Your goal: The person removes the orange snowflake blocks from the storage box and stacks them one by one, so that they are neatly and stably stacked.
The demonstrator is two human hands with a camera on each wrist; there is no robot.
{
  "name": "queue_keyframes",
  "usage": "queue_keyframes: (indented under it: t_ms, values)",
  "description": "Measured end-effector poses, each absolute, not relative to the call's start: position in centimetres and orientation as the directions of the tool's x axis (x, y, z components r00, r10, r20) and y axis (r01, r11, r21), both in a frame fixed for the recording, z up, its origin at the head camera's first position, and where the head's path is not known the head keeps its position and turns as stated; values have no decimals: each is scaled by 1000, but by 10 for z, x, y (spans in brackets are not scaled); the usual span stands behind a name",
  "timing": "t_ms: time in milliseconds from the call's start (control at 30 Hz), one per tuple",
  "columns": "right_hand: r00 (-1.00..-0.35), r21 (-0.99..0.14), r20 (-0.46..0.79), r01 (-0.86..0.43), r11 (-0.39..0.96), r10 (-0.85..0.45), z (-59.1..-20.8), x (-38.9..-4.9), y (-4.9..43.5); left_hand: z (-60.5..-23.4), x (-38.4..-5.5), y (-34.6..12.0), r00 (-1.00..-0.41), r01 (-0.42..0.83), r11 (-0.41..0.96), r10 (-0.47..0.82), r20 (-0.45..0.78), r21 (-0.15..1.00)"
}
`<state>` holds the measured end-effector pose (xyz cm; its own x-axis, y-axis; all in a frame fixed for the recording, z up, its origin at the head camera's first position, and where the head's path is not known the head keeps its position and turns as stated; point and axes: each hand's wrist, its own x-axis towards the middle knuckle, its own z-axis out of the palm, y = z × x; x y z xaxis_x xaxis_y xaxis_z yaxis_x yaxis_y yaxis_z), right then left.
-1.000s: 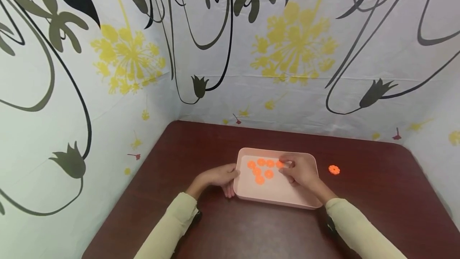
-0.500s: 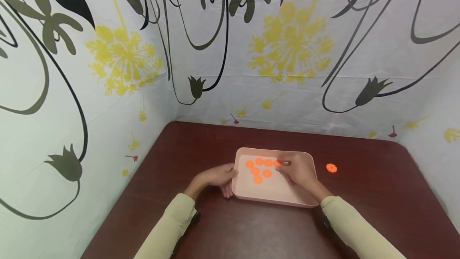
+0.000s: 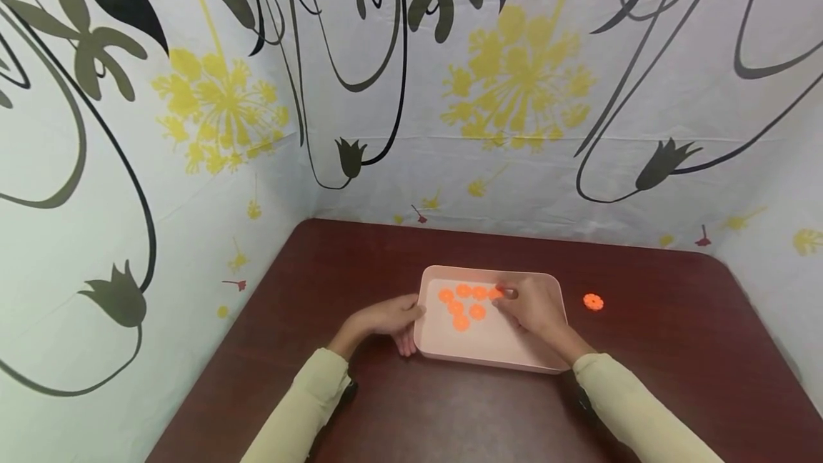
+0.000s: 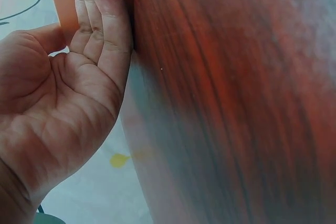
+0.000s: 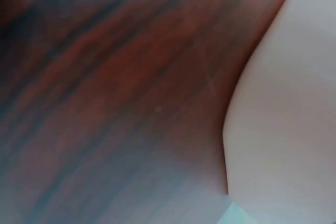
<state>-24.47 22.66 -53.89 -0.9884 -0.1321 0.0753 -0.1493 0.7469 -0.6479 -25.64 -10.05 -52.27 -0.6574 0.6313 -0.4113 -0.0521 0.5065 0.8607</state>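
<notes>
A pink tray (image 3: 491, 352) lies on the dark wooden table (image 3: 360, 263) with several orange flower-shaped discs (image 3: 460, 321) in its far left part. My right hand (image 3: 505, 294) reaches into the tray, its curled fingertips pinching the rightmost orange disc (image 3: 495, 293) of the back row. My left hand (image 3: 405, 316) rests on the table with straight fingers (image 4: 113, 35) against the tray's left wall (image 4: 63, 3). In the right wrist view only the tray's wall (image 5: 283, 129) and the table show.
One more orange disc (image 3: 593, 301) lies alone on the table to the right of the tray. Patterned walls (image 3: 514, 127) close off the table at the back, left and right. The table's near part (image 3: 450, 413) is bare wood.
Hardly anything differs. My right fingertips have settled slightly lower on the rightmost disc, and the left hand has stayed at the tray's side.
</notes>
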Motion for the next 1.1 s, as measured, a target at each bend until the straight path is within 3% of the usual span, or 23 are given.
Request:
queue_keyframes:
  t_ms: [267,467,600,867,1100]
  values:
    - [-991,-699,-2,-92,709,-131,-536,-247,226,-521,-255,-101,-664,-57,500,627,-407,864]
    - [-993,-678,-27,-69,732,-119,-531,-248,233,-525,-257,-99,-662,-50,487,638,-394,872]
    - [-994,-626,26,-96,773,-102,-526,-245,237,-523,-256,-99,-661,-53,492,635,-400,869]
    - [-993,-630,87,-114,768,-75,-513,-232,254,-522,-254,-100,-658,-55,491,637,-401,869]
    - [-959,-545,274,-213,811,-68,-507,-225,286,-521,-255,-102,-648,-62,483,647,-403,874]
